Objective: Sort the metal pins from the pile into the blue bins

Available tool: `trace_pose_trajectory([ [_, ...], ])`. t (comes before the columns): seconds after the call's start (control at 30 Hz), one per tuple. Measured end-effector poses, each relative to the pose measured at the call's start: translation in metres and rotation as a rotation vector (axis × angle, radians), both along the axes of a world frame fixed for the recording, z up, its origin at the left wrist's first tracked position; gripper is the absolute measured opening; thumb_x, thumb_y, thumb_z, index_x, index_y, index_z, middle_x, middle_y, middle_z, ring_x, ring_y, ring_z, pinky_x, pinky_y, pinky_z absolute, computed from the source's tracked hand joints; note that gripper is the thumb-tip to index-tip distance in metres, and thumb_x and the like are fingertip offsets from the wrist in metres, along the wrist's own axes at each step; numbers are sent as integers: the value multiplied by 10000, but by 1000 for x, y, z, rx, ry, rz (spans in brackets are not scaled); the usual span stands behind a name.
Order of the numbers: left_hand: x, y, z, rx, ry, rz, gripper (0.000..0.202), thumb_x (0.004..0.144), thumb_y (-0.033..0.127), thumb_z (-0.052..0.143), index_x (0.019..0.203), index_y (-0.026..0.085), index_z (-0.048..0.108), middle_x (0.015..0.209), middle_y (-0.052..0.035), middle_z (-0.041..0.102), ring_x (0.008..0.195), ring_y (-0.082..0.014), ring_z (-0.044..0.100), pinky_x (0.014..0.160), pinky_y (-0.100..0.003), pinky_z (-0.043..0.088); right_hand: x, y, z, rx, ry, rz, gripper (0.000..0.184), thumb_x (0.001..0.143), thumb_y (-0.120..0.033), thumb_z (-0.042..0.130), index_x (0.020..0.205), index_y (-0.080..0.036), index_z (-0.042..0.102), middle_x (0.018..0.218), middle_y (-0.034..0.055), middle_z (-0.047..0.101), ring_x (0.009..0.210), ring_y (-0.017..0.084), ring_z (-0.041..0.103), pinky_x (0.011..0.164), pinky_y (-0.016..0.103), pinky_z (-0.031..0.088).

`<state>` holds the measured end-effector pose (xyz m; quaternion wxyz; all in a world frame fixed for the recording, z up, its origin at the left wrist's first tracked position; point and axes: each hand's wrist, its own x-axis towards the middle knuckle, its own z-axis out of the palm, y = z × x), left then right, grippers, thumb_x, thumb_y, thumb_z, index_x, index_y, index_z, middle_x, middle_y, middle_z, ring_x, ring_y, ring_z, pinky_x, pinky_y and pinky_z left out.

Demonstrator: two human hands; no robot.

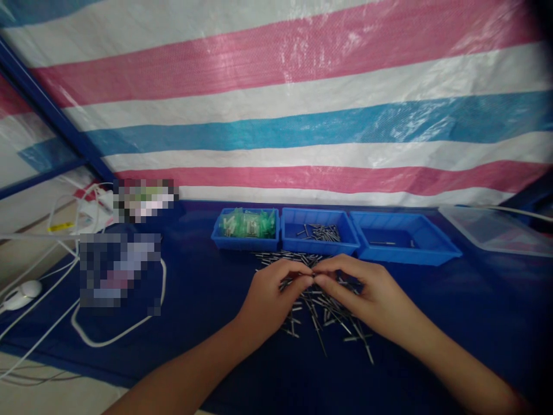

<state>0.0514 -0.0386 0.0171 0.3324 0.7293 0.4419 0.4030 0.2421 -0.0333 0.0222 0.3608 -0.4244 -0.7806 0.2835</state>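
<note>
A loose heap of thin metal pins (322,314) lies on the dark blue table cover (207,300) in front of me. My left hand (270,297) and my right hand (367,294) rest over the heap, their fingertips pinched together and meeting at the middle. Each pinch seems to close on a pin, though the part between the fingers is too small to see clearly. Behind the heap stand three blue trays: the left tray (246,223) holds green plastic pieces, the middle tray (318,232) holds several metal pins, the right tray (404,239) is almost bare.
A clear plastic lid or tray (496,230) lies at the far right. White cables (116,337) loop across the left of the table, near a white mouse-like device (23,291). A striped pink, white and blue tarp (276,98) hangs behind the table.
</note>
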Motion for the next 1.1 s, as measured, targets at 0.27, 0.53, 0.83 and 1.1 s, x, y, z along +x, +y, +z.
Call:
trace_pose_trajectory([
  [0.27,1,1,-3,-103,-145,49,145,839,271,626,930,169,677,863,-18,687,770,-134,608,719,-225,453,-3,0,-1,-136,59,-14,172,867,-355,565,890,-221,669,852,23,680,817,168,625,736,289,479],
  [0.53,4,-2,-2,-215,-162,-13,155,815,290,638,875,149,658,798,-24,664,718,-132,591,674,-228,444,-4,0,-4,-297,288,-66,213,820,-402,621,810,-190,639,754,21,619,668,132,548,614,265,440],
  [0.83,4,-3,3,-312,-205,-132,211,834,337,623,905,144,669,820,-27,667,749,-134,583,700,-229,429,-6,-5,-1,-291,340,-57,188,811,-381,647,806,-193,651,643,-23,539,595,98,488,568,233,408],
  [1.1,7,-6,5,-294,-254,-139,161,793,298,663,832,150,613,761,-1,622,685,-107,556,635,-205,415,-10,-10,0,-124,275,-82,176,818,-343,633,721,-196,625,565,-37,465,548,100,465,525,237,397],
])
